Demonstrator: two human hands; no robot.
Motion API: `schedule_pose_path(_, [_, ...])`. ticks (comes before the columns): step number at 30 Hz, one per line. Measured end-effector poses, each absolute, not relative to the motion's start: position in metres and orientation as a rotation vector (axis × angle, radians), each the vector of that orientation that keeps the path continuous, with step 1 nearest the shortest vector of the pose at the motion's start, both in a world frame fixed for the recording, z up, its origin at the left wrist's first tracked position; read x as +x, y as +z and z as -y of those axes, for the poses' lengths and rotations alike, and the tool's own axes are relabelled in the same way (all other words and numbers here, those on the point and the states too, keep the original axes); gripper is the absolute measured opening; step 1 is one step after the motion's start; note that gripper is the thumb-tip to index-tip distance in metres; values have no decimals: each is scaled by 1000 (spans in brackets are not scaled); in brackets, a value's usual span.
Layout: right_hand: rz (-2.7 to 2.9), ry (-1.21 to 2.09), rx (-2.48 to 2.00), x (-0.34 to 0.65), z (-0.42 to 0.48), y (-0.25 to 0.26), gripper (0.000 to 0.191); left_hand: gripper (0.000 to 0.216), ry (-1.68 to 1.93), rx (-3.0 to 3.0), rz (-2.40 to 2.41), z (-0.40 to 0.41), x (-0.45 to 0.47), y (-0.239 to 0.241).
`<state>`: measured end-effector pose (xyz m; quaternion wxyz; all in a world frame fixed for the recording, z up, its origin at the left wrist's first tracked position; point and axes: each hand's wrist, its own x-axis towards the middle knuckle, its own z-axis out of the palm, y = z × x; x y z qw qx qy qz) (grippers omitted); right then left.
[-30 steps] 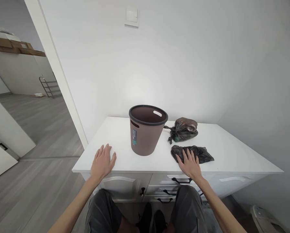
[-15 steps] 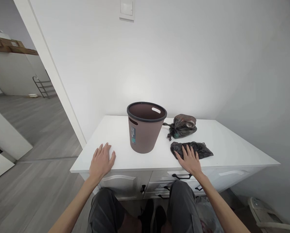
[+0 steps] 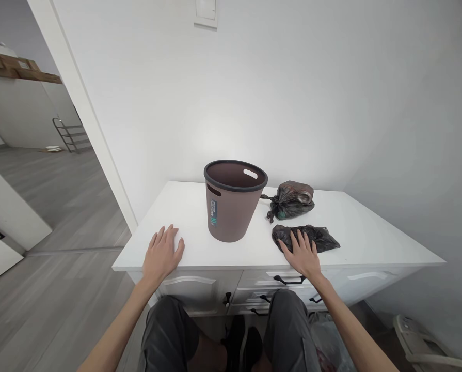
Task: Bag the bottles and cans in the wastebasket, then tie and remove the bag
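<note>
My left hand [image 3: 161,251] lies flat with its fingers spread on the white cabinet top [image 3: 200,254], left of a brown trash can [image 3: 233,214] and apart from it. The can stands upright with a dark rim, handle slots and a label; no liner shows in it. My right hand [image 3: 302,253] rests open on a flattened black plastic bag [image 3: 321,237] near the front edge, fingers stretched over it. Behind that lies a knotted, filled black trash bag [image 3: 292,200], whose tied end reaches toward the can.
A white wall with a light switch [image 3: 206,10] rises behind the cabinet. Black-handled drawers [image 3: 288,280] sit under the top's front edge. To the left is a doorway with a grey floor and a metal rack [image 3: 72,135]. A pale plastic object [image 3: 424,343] stands at lower right.
The view has shifted very slightly. Both hands, the trash can and the bags stay in the same places.
</note>
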<state>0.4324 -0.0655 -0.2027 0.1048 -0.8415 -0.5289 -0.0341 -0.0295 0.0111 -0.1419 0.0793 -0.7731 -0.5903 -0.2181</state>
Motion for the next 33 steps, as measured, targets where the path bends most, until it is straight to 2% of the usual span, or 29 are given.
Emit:
schedule_pose_path(9, [1574,-65,-2527,425,68,-189,83,58,-616,-2308,1782,-10,-29,-140])
schedule_pose_path(24, [1599,-173,-2467,433,66,-204,77,59,-570,-2324,1814,-12,-28,-137])
schedule_pose_path(33, [1680,-40,-2393,438,73,-200,93,58,-580,-2325,1803,-15,-28,-140])
